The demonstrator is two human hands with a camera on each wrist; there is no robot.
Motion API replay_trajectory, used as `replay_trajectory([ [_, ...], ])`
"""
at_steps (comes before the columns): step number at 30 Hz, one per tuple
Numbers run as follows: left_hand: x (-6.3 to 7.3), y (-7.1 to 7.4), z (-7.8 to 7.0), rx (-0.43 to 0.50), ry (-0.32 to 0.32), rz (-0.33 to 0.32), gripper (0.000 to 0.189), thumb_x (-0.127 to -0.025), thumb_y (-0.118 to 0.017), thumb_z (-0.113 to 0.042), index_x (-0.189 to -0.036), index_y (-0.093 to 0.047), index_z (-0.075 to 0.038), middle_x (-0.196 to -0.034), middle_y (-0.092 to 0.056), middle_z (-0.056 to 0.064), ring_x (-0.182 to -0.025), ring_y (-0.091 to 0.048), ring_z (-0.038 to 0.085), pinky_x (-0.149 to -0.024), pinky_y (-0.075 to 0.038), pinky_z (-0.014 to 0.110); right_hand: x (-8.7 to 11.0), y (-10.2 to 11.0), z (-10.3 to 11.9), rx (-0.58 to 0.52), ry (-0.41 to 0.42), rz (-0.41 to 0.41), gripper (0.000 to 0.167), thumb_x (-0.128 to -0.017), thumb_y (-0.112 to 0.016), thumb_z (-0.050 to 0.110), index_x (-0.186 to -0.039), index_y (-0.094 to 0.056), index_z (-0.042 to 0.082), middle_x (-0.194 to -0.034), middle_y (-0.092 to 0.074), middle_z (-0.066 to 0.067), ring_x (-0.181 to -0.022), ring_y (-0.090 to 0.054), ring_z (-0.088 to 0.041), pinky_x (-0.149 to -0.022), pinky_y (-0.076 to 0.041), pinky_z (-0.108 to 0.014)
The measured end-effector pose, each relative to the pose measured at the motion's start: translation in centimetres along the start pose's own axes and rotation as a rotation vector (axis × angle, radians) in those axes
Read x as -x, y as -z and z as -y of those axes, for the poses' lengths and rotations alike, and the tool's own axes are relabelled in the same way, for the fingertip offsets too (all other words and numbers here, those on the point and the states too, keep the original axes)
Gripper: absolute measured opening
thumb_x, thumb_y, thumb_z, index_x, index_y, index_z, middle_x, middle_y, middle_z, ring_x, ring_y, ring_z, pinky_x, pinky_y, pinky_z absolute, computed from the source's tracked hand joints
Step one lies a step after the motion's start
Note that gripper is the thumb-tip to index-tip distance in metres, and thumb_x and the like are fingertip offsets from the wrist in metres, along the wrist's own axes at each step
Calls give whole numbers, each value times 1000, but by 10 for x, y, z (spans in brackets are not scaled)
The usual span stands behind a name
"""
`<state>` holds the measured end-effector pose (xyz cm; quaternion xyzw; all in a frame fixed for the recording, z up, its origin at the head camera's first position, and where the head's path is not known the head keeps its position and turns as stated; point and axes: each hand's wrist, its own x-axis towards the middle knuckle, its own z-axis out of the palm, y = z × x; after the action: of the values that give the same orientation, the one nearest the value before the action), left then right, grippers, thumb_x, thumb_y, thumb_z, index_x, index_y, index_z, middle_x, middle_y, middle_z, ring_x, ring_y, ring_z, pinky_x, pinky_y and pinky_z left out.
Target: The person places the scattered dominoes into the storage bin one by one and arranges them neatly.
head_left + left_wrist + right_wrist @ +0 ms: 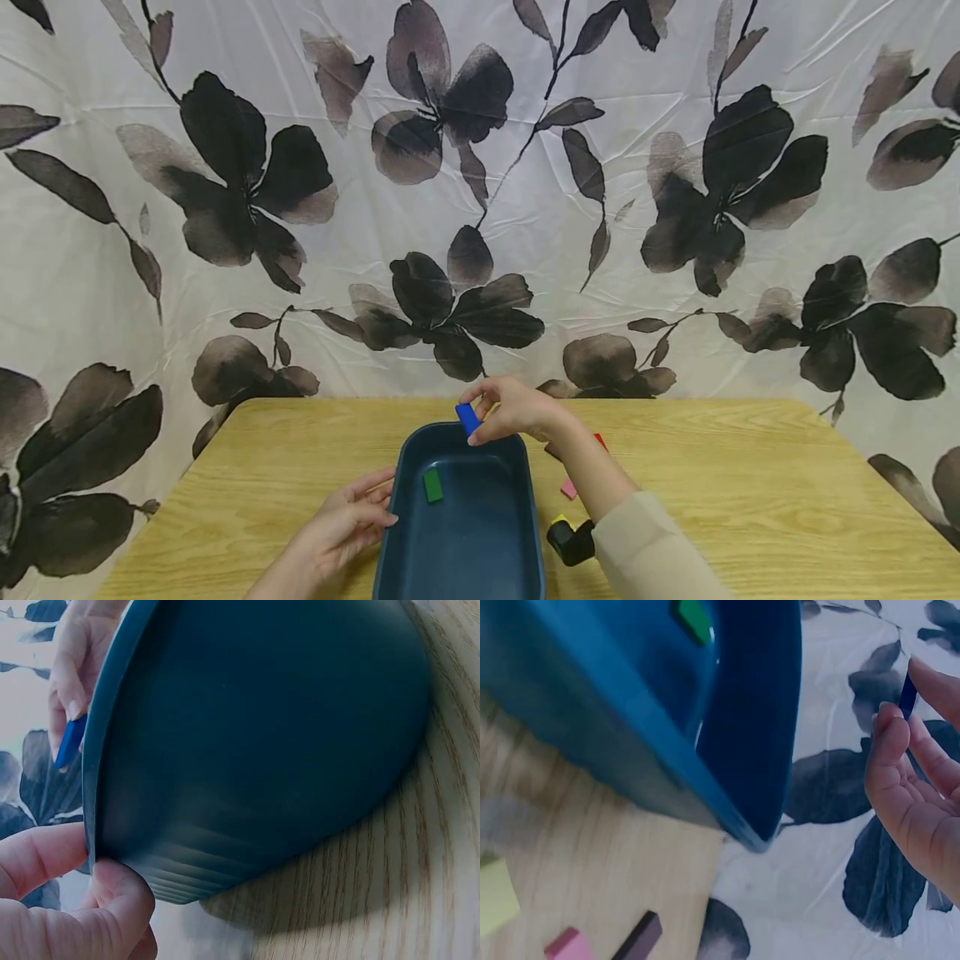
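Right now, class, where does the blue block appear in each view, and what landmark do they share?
Head: blue block, lower middle, at the far end of the teal tub.
Left wrist: blue block, far left, slightly above middle.
Right wrist: blue block, upper right.
Shared landmark: teal tub.

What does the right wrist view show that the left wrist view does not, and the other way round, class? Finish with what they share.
Only the right wrist view shows the green block inside the tray, plus the yellow block, pink block and dark brown block outside it.

Only the left wrist view shows the left hand, pinching the tray's edge.

Both show the tray, the right hand holding the blue block, the wooden table and the floral cloth.
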<state>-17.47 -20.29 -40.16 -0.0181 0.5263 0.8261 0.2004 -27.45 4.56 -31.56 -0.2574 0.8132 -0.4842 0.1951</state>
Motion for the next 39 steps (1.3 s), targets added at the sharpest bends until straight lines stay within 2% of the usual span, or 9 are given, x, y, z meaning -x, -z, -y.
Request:
replay_trajectory([
  [9,2,0,0,-4,5,-20,77,-79,-51,20,-146,-15,4,-110,-55,4,-92,-56,11,-73,-49,22,-11,-17,-1,-30,-10,-2,47,-67,-78,-6,-110,-60,-1,-82,-56,-10,-70,-56,-18,-65,-54,-28],
  [13,1,-1,0,-7,11,-40,78,-79,-52,20,-146,-16,4,-111,-55,4,-92,-55,11,-72,-49,22,-14,-24,-2,-77,-60,-2,47,-67,-77,-8,-110,-59,-2,-80,-56,-10,-65,-56,-17,-64,-54,-29],
  [19,0,-1,2,-12,-10,-5,77,-79,-50,20,-145,-12,6,-110,-56,4,-94,-56,12,-74,-49,23,-16,-36,-2,-108,-85,36,44,-68,-77,-7,-108,-58,-2,-77,-55,-10,-60,-55,-14,-63,-54,-28],
  [26,0,0,-1,9,8,-7,80,-79,-51,19,-146,-9,6,-109,-56,4,-96,-57,13,-75,-50,24,-25,-51,-13,-133,-124,10,46,-68,-76,-9,-110,-60,-2,-72,-56,-8,-54,-51,-15,-54,-48,-24],
  [32,1,1,-1,3,0,-10,79,-78,-51,20,-145,-12,6,-107,-56,4,-93,-57,12,-75,-50,24,-27,-61,-21,-136,-174,-7,42,-68,-76,-8,-107,-61,1,-70,-56,-6,-54,-51,-14,-54,-49,-25],
  [39,1,0,0,13,-11,6,77,-78,-50,21,-145,-13,7,-108,-55,5,-94,-57,13,-75,-50,24,-25,-63,-30,-102,-224,-52,42,-66,-76,-12,-104,-62,1,-71,-57,-7,-56,-53,-15,-57,-51,-29],
])
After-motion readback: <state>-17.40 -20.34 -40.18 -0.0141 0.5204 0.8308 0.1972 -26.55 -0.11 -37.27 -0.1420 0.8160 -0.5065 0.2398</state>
